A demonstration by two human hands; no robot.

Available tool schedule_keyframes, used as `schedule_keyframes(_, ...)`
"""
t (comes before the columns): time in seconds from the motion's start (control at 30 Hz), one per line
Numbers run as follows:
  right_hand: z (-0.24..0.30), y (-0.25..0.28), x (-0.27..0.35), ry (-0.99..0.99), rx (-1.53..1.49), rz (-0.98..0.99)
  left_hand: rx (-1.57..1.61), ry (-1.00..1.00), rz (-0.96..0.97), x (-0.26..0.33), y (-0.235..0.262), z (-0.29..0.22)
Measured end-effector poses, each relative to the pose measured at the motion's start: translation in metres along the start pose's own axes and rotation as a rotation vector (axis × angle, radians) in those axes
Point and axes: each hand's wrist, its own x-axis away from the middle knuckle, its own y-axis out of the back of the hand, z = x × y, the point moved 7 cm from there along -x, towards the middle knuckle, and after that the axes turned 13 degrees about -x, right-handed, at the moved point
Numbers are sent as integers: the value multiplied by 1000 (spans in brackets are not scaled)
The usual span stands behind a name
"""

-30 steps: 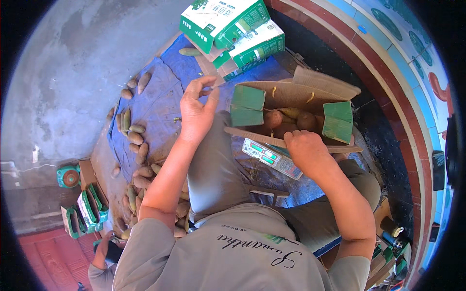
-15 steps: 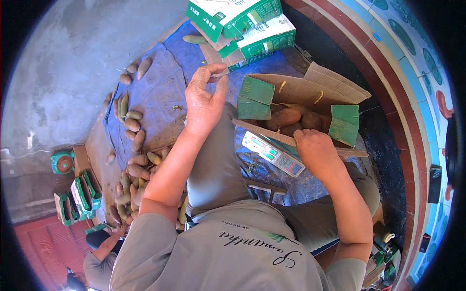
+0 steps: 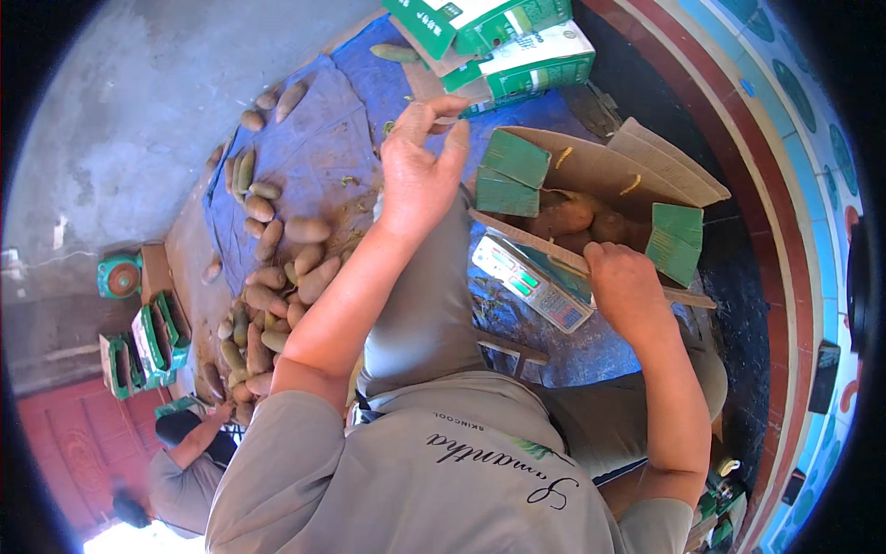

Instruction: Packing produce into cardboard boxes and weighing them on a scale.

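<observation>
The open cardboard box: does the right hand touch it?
Touching: the head view shows the right hand, its fingers bent over the near flap of the box.

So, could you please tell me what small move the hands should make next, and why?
I'd probably bring the left hand to the open box to help steady it, as only the right hand is on it, at the near flap, while the left is raised apart from it.

I wear a grey short-sleeved shirt (image 3: 406, 489) with black cursive lettering (image 3: 486, 457) and a green leafy print (image 3: 531, 448), plus grey trousers (image 3: 415, 300); my left hand (image 3: 420, 171) and right hand (image 3: 628, 284) are bare
</observation>
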Motion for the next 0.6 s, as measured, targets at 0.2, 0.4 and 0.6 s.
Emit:
schedule_keyframes(0.2, 2, 2, 0, -6, 29, 8, 73, -25, -38, -2, 13, 5)
schedule_keyframes(0.4, 1, 2, -2, 4, -30, 19, 27, 216, -251, 2, 79, 69)
schedule_keyframes(0.6, 0, 2, -3, -9, -33, 10, -375, 349, -98, 69, 91, 195)
